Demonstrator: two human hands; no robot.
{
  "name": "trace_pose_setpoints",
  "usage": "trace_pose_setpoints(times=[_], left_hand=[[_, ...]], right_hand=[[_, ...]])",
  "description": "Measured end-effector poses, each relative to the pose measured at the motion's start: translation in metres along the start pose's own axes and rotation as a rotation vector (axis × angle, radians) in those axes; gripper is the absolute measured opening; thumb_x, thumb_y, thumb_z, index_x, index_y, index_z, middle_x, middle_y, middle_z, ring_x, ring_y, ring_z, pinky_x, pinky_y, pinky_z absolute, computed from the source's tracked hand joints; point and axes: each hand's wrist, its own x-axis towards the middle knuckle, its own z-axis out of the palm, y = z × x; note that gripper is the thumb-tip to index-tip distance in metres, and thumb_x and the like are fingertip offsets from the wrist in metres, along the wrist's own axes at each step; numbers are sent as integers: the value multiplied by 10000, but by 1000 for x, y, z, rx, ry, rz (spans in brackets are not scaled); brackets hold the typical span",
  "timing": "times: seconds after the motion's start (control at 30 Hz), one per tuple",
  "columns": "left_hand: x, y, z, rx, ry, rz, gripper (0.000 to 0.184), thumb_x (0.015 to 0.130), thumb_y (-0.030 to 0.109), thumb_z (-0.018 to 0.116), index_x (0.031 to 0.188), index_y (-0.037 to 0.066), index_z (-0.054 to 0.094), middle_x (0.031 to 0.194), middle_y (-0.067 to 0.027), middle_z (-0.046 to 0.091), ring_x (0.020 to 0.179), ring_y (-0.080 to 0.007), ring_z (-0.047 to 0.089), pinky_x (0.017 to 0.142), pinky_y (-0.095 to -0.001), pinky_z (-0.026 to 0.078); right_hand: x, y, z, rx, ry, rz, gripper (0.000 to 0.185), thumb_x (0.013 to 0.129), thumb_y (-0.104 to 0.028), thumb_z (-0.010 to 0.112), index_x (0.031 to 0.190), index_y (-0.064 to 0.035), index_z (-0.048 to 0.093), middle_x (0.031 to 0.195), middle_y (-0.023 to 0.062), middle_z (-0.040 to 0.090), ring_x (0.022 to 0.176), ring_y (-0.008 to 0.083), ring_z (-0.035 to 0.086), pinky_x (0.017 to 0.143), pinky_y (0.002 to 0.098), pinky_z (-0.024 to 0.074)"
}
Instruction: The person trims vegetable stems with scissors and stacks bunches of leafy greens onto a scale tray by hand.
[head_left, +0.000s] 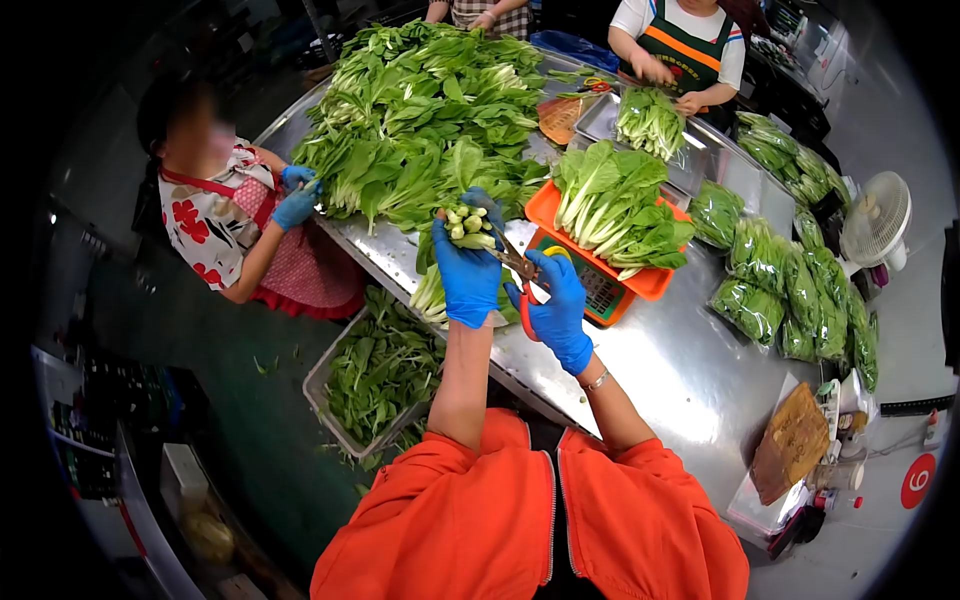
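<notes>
Gloved in blue, my left hand [468, 275] is wrapped round a bunch of leafy greens, its pale stem ends [468, 224] facing me. My right hand [562, 312] holds scissors [527, 300] with red and yellow handles. Their blades are beside the stem ends; whether they touch cannot be made out. Just right of the scissors, an orange tray [655, 287] on a scale [600, 290] carries a pile of greens [615, 205]. Beyond my left hand lies a large heap of loose greens [420, 110].
Bagged greens [765, 265] are stacked on the right of the metal table [650, 370], near a white fan [877, 220]. A crate [315, 385] of leaves stands on the floor at left. One co-worker [235, 210] is at left, another [685, 45] across the table.
</notes>
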Motion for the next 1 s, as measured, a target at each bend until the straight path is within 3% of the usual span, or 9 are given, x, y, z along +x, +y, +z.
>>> trace_pose_setpoints(times=[0.13,0.2,0.3,0.37,0.6,0.7,0.77,0.87,1.0], left_hand=[[-1,8,2,-80,30,12,285,814,218,476,922,-45,472,891,-123,522,856,-229,511,805,-339,437],[-3,9,5,76,59,101,302,815,220,475,948,-52,468,890,-124,522,857,-228,514,812,-329,438],[-9,17,6,119,13,145,325,819,222,474,982,-58,455,906,-133,516,851,-230,515,812,-330,438],[-10,23,12,-43,39,76,331,824,218,467,999,-62,448,913,-132,517,840,-225,518,819,-335,434],[-14,52,3,161,20,283,259,815,234,500,866,-21,509,900,-131,539,836,-230,521,804,-329,432],[-17,58,10,207,132,335,270,813,258,510,870,-6,513,937,-134,539,863,-232,521,791,-326,435],[-19,60,5,239,90,287,299,816,275,509,964,16,496,998,-134,531,885,-225,519,791,-331,437],[-17,44,5,447,188,326,429,819,283,502,1163,62,374,1069,-122,510,903,-205,522,796,-338,434],[-23,30,-22,623,229,148,385,810,295,518,1106,65,428,1021,-92,524,868,-190,529,749,-326,453]], right_hand=[[0,-5,5,8,-52,5,423,594,-148,728,974,-93,550,733,82,490,640,219,515,544,305,413],[-1,-10,8,59,-104,92,409,599,-154,723,966,-87,555,715,80,495,621,222,515,540,301,415],[-3,-12,16,58,-112,16,386,613,-169,717,956,-90,561,709,77,507,604,214,516,514,285,412],[-2,-15,20,83,-119,8,364,628,-185,710,948,-93,562,720,69,519,591,201,518,488,274,406],[-14,-15,6,98,-145,-77,302,635,-156,707,882,-61,563,671,88,550,511,203,523,463,254,416],[-48,2,-44,-104,-318,83,287,635,-165,698,873,-67,570,680,88,551,518,205,533,468,262,428],[-87,23,-84,-281,-447,242,262,672,-208,661,878,-85,556,688,87,553,558,227,551,494,289,435],[-138,52,-136,-548,-604,275,243,694,-190,606,905,-101,525,701,126,550,627,290,538,543,365,437],[-140,35,-170,-815,-1097,503,245,697,-211,554,892,-65,529,676,158,560,646,294,552,561,379,445]])
